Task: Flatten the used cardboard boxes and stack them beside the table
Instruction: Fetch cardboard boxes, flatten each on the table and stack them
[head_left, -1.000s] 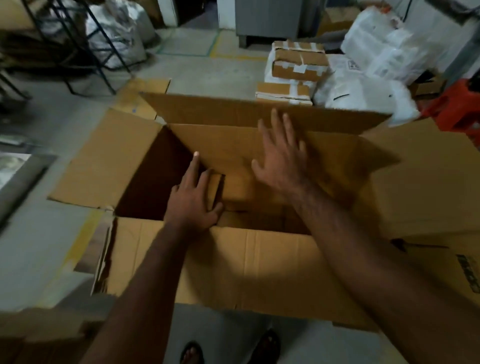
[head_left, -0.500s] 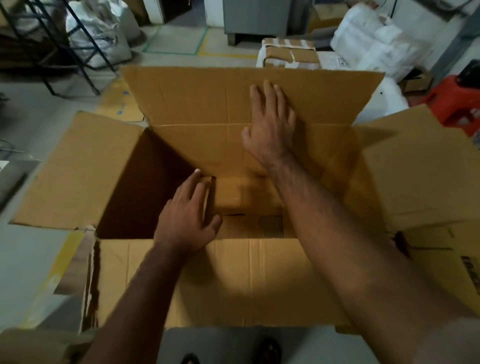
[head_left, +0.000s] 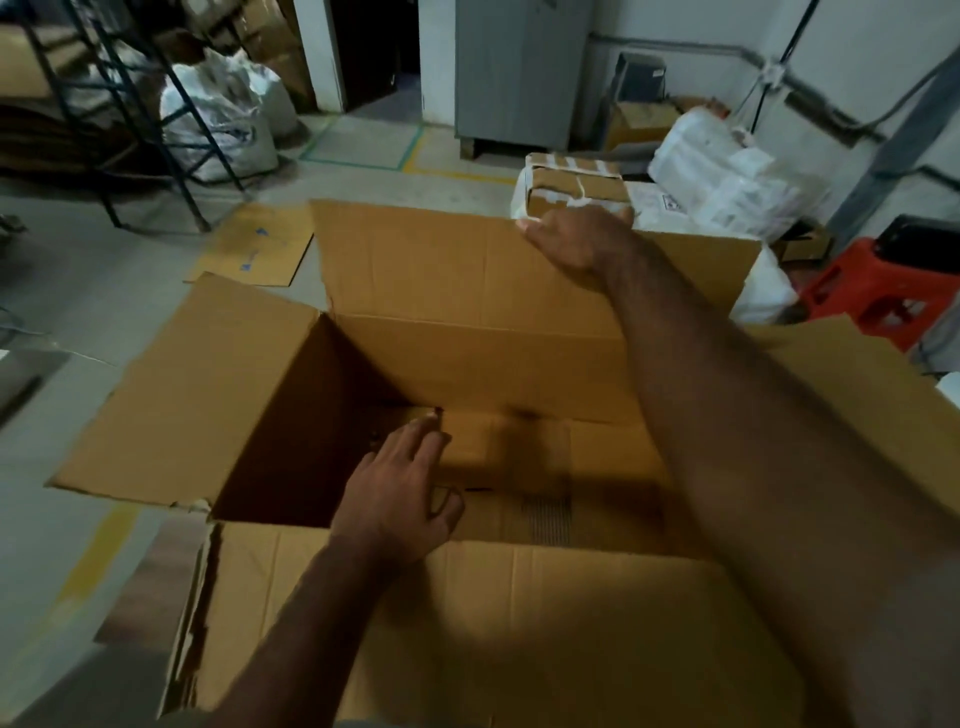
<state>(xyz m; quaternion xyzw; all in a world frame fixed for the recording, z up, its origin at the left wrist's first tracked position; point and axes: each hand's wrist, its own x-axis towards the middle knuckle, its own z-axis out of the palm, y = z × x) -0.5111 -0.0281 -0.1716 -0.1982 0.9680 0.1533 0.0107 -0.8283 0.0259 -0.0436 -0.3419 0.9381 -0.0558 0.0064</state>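
A large open box (head_left: 467, 364) stands on the concrete floor (head_left: 104, 291) and fills most of the view, its four flaps turned outward. The far flap (head_left: 441, 265) stands nearly upright, the left flap (head_left: 197, 395) lies out flat over the floor, the near flap (head_left: 467, 623) hangs toward the person, and the right flap (head_left: 857, 395) is partly hidden behind the right forearm. Inside, the bottom flaps (head_left: 524, 457) show tan at the middle, with the left inner wall in deep shadow. Beyond the box, a flat sheet of cardboard (head_left: 254, 249) lies on the floor, a taped parcel (head_left: 571, 182) sits just behind the far flap, white sacks (head_left: 727, 176) are piled to the right, and a red stool (head_left: 878, 291) stands at the right edge. The right hand (head_left: 576, 239) reaches across the box to the top edge of the far flap, its fingers curled over that edge; motion blur makes it hard to tell how firmly it grips. The left hand (head_left: 400, 493) is down inside the box, fingers loosely spread and resting on a bottom flap.
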